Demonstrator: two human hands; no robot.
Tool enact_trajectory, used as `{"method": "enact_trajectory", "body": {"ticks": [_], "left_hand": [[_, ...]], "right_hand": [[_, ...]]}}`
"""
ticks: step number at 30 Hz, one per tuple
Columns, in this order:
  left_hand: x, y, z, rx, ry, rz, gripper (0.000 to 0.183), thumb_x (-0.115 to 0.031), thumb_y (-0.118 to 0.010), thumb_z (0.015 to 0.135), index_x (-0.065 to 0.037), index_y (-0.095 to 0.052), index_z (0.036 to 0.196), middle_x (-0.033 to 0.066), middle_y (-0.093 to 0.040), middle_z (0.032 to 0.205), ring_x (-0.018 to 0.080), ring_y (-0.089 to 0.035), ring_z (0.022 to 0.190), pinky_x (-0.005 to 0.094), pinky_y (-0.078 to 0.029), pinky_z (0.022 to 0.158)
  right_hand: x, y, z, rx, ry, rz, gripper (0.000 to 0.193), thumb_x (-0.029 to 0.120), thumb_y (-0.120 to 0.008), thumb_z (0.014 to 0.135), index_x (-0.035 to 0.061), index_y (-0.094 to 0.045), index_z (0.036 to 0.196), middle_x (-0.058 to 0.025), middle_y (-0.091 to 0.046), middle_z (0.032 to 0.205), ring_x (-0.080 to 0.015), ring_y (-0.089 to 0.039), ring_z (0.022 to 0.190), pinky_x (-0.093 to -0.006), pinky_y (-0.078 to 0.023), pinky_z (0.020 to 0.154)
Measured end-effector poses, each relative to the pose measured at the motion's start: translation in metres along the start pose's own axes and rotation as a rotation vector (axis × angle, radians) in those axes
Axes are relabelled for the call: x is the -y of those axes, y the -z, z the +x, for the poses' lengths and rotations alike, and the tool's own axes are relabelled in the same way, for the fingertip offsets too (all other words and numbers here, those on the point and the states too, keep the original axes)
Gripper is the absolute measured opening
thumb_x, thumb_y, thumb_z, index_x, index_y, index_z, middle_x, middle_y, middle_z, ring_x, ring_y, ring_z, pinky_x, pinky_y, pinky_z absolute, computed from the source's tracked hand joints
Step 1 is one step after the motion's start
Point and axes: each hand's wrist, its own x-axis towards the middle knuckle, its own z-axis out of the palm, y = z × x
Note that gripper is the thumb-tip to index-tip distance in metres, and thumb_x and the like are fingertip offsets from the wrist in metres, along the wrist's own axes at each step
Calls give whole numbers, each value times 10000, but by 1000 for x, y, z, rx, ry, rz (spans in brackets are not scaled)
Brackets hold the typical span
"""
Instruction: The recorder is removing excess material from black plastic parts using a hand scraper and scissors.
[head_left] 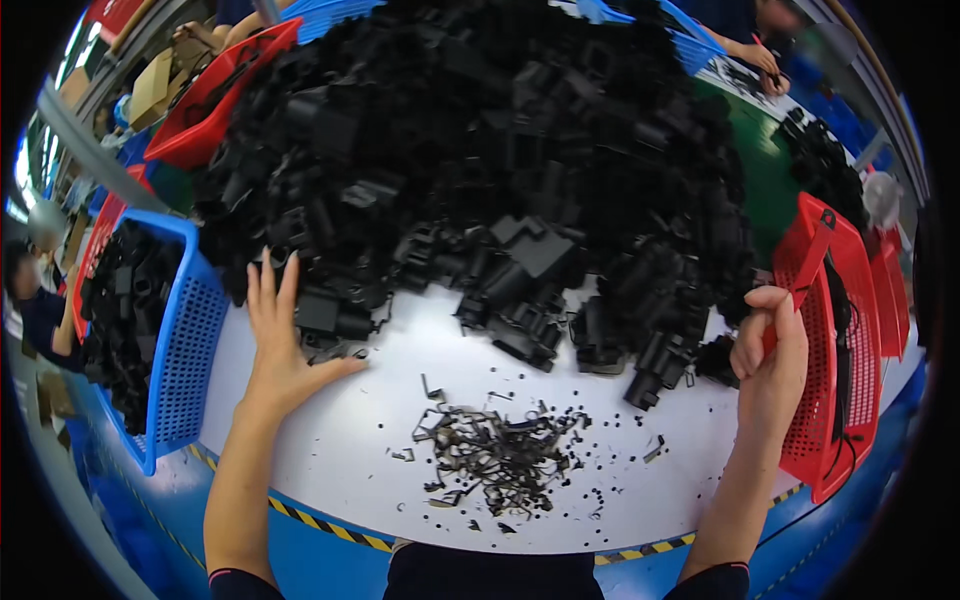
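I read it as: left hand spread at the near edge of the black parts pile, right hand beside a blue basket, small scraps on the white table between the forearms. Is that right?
Not quite: the basket beside the right hand is red, not blue, as the head view shows. The rest stands.

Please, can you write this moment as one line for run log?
left hand: open, at edge of black parts | right hand: curled beside red basket, grip unclear | white table: small dark scraps
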Motion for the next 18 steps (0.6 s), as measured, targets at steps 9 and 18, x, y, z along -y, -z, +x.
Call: {"method": "enact_trajectory", "body": {"ticks": [9,18], "left_hand": [[-89,13,-28,-13,-254,33,623,-165,-721,603,-91,-497,1180,187,-329,1338,402,-238,1255,488,-215,1005],[-216,-37,-12,467,-904,-270,550,-349,-722,647,-189,-552,1145,200,-345,1295,415,-321,1174,537,-344,902]], "right_hand": [[-17,35,-25,-52,-13,-47,247,185,-369,935,-17,-491,1008,9,-418,582,-31,-339,472,-163,-270,427],[-8,61,-23,-296,67,222,213,182,-396,926,-12,-473,964,23,-369,542,-26,-271,441,-179,-208,393]]}}
